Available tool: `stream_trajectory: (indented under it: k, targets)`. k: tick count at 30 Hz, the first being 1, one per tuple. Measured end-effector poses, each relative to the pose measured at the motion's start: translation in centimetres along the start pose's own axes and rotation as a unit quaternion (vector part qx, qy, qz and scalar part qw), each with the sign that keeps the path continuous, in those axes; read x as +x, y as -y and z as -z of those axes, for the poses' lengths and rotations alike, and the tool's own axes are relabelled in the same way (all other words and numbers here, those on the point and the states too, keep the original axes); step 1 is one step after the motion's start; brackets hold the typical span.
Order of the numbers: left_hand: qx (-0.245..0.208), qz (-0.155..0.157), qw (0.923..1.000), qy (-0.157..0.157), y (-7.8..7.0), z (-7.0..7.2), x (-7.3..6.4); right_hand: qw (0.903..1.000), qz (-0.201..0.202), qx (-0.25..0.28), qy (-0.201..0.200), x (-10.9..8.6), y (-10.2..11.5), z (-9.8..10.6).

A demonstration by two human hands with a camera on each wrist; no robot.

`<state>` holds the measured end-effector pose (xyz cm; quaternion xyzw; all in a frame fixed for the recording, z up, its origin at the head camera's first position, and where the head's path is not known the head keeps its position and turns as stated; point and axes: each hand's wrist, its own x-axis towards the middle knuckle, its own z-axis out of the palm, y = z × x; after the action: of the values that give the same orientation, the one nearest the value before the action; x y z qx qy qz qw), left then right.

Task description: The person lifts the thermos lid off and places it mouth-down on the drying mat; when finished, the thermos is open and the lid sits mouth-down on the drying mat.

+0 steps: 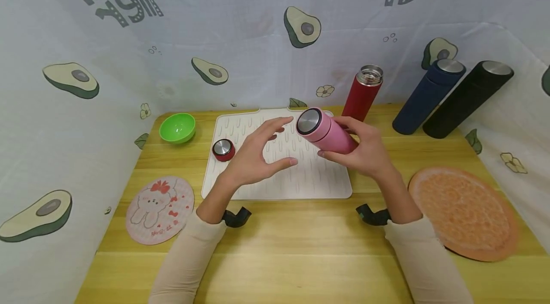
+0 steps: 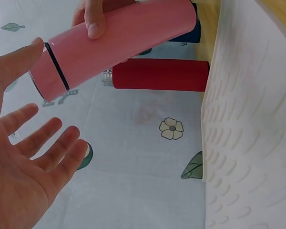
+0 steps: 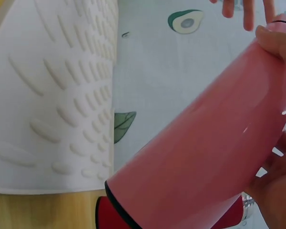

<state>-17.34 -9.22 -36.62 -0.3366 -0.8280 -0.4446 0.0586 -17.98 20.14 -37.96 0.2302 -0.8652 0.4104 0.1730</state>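
Note:
My right hand [image 1: 361,146] grips a pink thermos [image 1: 331,134] round its body, tilted above the white drying mat [image 1: 283,184]. Its silver-topped lid, on the thermos, points left toward my left hand [image 1: 253,156]. That hand is spread, thumb and fingers apart; in the left wrist view its thumb [image 2: 19,59] lies close to the lid end, and whether it touches I cannot tell. A red thermos [image 1: 363,94] without its lid stands upright behind the pink one. On the mat's left side sits a red lid [image 1: 223,150] with a silver top.
Blue [image 1: 427,96] and black [image 1: 468,99] thermoses stand at the back right. A green bowl [image 1: 177,128] sits at the back left. Round mats lie on either side: a pink rabbit one [image 1: 160,209] left, an orange-brown one [image 1: 464,213] right. A patterned cloth [image 1: 258,56] hangs behind the wooden table [image 1: 292,256].

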Motion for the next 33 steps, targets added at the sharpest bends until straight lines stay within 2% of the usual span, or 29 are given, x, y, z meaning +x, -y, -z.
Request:
stream_trajectory:
  k: [7, 15, 20, 28, 33]
  targets:
    - [-0.013, -0.042, 0.999, 0.012, -1.4, 0.1, -0.2, 0.997, 0.038, -0.008, 0.067, -0.3, 1.5, -0.2]
    - [0.017, -0.08, 0.9962, 0.031, -2.3, 0.2, -0.5, 0.99, 0.073, -0.01, 0.121, -0.2, 2.1, -0.4]
    - [0.005, -0.084, 0.9954, 0.045, -2.2, 0.1, -0.5, 0.9872, 0.069, 0.002, 0.144, -0.2, 1.8, -0.2]
    - [-0.021, -0.106, 0.9936, 0.033, -1.9, 0.4, -0.5, 0.9805, 0.032, -0.004, 0.194, 0.0, 2.0, 0.1]
    - [-0.028, -0.109, 0.9932, 0.031, -1.6, 0.6, -0.5, 0.9759, 0.014, 0.004, 0.218, -0.1, 2.2, 0.1]
